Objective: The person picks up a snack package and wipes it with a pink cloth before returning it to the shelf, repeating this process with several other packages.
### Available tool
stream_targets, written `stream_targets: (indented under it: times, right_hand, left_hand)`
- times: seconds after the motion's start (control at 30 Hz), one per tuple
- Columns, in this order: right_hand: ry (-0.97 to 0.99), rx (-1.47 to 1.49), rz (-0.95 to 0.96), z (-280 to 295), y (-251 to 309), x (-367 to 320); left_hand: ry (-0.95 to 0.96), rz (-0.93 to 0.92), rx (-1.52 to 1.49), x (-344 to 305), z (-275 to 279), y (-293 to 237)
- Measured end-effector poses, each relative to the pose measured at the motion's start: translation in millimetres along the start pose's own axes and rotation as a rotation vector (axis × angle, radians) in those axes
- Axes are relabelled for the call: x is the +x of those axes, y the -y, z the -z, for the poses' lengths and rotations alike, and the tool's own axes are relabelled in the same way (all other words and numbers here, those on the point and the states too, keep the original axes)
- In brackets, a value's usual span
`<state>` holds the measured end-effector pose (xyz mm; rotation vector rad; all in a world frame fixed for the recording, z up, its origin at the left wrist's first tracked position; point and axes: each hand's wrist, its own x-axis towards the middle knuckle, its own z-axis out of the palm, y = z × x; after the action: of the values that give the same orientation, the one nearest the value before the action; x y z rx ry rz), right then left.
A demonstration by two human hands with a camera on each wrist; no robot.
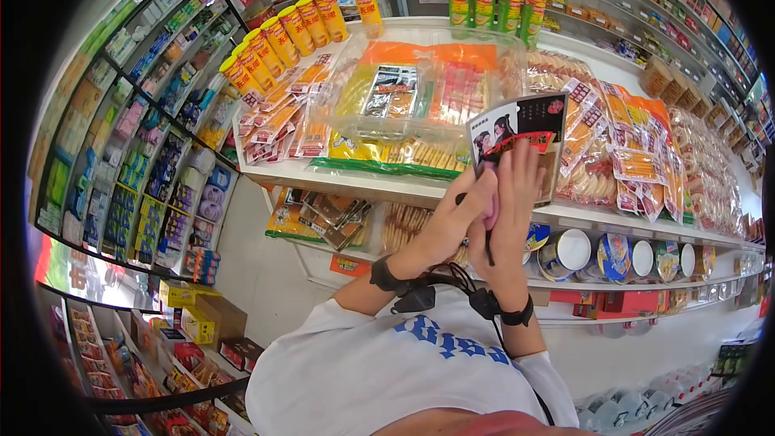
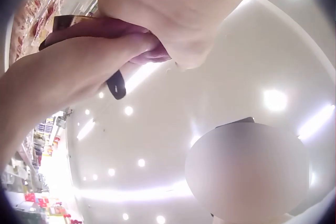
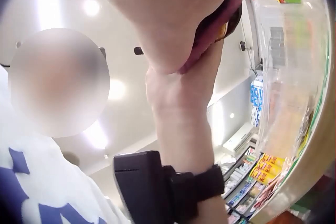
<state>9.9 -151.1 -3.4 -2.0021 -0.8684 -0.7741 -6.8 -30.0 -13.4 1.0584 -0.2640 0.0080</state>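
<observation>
A black-and-white printed packet (image 1: 542,117) with a red label and a drawn figure stands tilted up between my hands in the head view. My left hand (image 1: 474,200) grips its lower left side, the fingers mostly hidden behind it. Across the packet's front lies my right hand (image 1: 517,186), fingers straight and touching the print. A purple-pink strip (image 1: 491,211) shows between the palms, and again as a purple-pink strip (image 3: 215,30) in the right wrist view. In the left wrist view, the left hand (image 2: 163,11) and the other forearm hide most of the packet.
Ahead is a white display counter (image 1: 379,186) with a clear plastic tray (image 1: 355,125) of snack packs. Yellow canisters (image 1: 278,39) and green canisters (image 1: 484,4) line its back edge. Bagged snacks (image 1: 638,145) lie right; instant noodle tubs (image 1: 565,252) fill the lower shelf.
</observation>
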Motion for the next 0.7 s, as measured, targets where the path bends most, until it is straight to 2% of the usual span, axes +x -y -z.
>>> stream_targets:
  times: [0.03,0.13,0.17,0.23,0.27,0.3,0.37,0.43,0.53,0.6,0.63,0.67,0.7]
  right_hand:
    - [-0.044,-0.006,-0.019,0.1,-2.8,1.5]
    - [-0.175,0.022,-0.102,1.0,-17.5,4.3]
    - [-0.216,0.066,-0.136,0.2,-22.6,3.7]
    - [-0.291,0.251,-0.258,-0.4,-24.9,4.7]
    - [-0.338,0.345,-0.314,-0.6,-26.0,5.1]
    - [-0.341,0.490,-0.460,5.6,-21.1,5.4]
    - [-0.495,0.397,-0.442,5.2,-24.6,9.9]
    - [-0.485,0.541,-0.503,5.3,-36.4,2.5]
    - [-0.292,0.930,-0.726,16.7,-31.1,-12.8]
    - [-0.073,0.936,-0.643,20.8,-33.2,-18.7]
    - [-0.150,0.897,-0.633,16.0,-25.1,-14.0]
    - [-0.141,0.857,-0.625,15.7,-25.9,-13.1]
    - [-0.134,0.818,-0.617,15.4,-26.9,-13.3]
  left_hand:
    - [0.034,-0.009,-0.022,1.2,2.6,-2.9]
    - [-0.046,-0.059,0.237,3.6,-24.0,-19.8]
    - [-0.154,-0.121,0.195,7.9,-35.7,-18.1]
    - [-0.158,-0.040,0.374,7.0,-15.5,-12.6]
    - [-0.178,-0.031,0.385,6.7,-11.9,-10.9]
    - [-0.198,-0.023,0.396,6.8,-9.9,-11.6]
    - [-0.269,-0.066,0.262,6.9,-16.5,-16.6]
    - [-0.270,-0.047,0.221,8.3,-5.3,-10.8]
    - [-0.332,-0.071,0.220,13.1,-1.7,-12.8]
    - [-0.373,-0.091,0.174,15.8,-5.7,-19.1]
    - [-0.383,-0.095,0.117,16.9,-8.9,-23.7]
    - [-0.393,-0.097,0.061,17.8,-10.4,-26.4]
    - [-0.365,-0.125,0.130,18.9,-5.6,-22.7]
